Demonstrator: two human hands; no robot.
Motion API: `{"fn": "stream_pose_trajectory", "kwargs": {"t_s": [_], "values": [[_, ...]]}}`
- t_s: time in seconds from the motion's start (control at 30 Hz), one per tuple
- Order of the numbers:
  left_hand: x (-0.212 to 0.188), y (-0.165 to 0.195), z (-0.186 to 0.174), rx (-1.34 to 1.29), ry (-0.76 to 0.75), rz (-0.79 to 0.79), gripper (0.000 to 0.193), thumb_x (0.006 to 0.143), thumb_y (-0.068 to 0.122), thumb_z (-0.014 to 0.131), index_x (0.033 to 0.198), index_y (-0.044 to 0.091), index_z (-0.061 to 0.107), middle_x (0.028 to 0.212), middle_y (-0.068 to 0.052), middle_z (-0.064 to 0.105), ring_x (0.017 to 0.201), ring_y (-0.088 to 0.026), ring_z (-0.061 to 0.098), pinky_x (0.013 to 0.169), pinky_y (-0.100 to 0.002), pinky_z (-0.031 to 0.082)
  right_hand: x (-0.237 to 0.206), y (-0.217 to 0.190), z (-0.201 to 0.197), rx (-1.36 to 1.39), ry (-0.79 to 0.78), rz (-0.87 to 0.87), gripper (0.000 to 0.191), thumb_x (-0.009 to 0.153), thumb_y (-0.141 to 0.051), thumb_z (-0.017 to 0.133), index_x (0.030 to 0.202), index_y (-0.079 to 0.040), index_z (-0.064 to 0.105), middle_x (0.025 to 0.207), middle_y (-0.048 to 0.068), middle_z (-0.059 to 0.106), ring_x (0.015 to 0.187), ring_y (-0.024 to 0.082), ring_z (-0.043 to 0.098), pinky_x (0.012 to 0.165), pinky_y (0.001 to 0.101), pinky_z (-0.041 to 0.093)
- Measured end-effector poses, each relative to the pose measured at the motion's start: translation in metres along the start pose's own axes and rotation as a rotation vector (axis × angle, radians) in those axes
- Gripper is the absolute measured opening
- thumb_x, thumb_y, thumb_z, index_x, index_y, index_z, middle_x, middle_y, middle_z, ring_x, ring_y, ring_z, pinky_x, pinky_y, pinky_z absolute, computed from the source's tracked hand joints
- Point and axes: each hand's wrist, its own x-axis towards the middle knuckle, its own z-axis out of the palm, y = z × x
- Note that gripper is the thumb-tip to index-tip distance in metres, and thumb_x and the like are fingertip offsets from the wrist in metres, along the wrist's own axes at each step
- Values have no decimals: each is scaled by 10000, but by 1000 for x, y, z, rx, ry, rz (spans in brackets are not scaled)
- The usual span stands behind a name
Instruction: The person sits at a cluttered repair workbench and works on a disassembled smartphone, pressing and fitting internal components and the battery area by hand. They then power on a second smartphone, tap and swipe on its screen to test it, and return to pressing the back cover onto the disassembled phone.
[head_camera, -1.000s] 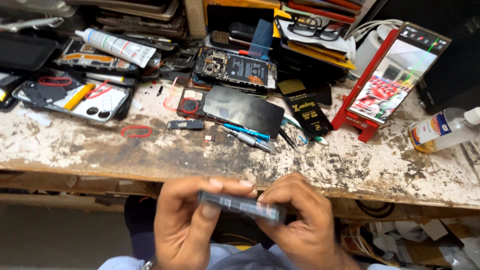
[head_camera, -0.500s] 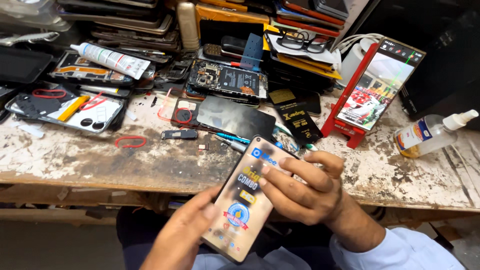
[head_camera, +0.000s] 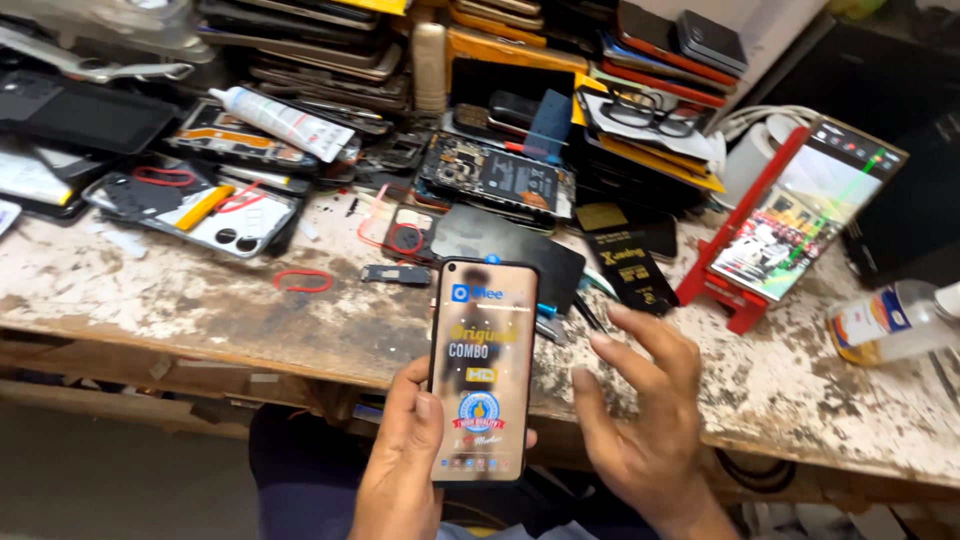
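Note:
My left hand (head_camera: 400, 470) holds a phone display panel (head_camera: 483, 368) upright by its lower left edge, thumb on the front. A printed protective film covers its face. My right hand (head_camera: 640, 420) hovers just to the right of the panel with fingers spread, holding nothing. Both are in front of the near edge of the worn workbench (head_camera: 200, 310). A dark phone back cover (head_camera: 510, 255) lies on the bench just behind the panel.
An opened phone body (head_camera: 495, 180), a white phone frame (head_camera: 205, 210), a glue tube (head_camera: 275, 120), a red rubber ring (head_camera: 302, 280), a phone on a red stand (head_camera: 800, 215), a plastic bottle (head_camera: 895, 320), stacked phones and parts at the back.
The panel was held edge-on by both hands, then turned face up. My right hand has now let go of it and opened to the right; the left hand keeps holding it.

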Motion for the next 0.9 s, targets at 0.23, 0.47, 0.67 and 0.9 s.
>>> {"fn": "stream_pose_trajectory", "kwargs": {"t_s": [0.23,0.47,0.67,0.9], "values": [[1,-9,-8,18,41,74,626,1035,466,377,1493,39,363,1347,-197,613,1226,-228,623,1017,-378,500,7,-29,-2,28,-165,-52,483,982,-477,611,1305,-125,677,1479,168,511,1397,336,478,1198,467,371],[-2,-17,-14,13,-58,101,623,1033,483,357,1482,51,343,1373,-173,587,1260,-239,609,1034,-399,504,25,-44,2,-9,-267,-146,596,945,-601,611,1342,-162,679,1560,164,425,1479,380,376,1223,498,339],[-3,-19,-14,-2,-64,94,622,1033,479,360,1491,59,338,1390,-171,577,1253,-246,610,1032,-398,496,27,-42,8,-77,-298,-224,619,928,-644,597,1343,-191,676,1574,169,404,1497,392,317,1221,559,283],[-4,-20,-15,-71,-37,89,637,1025,467,382,1495,42,318,1352,-188,597,1222,-264,630,1014,-416,511,25,-37,7,-153,-213,-122,622,930,-636,589,1354,-185,648,1578,159,413,1499,387,331,1225,551,285]]}}
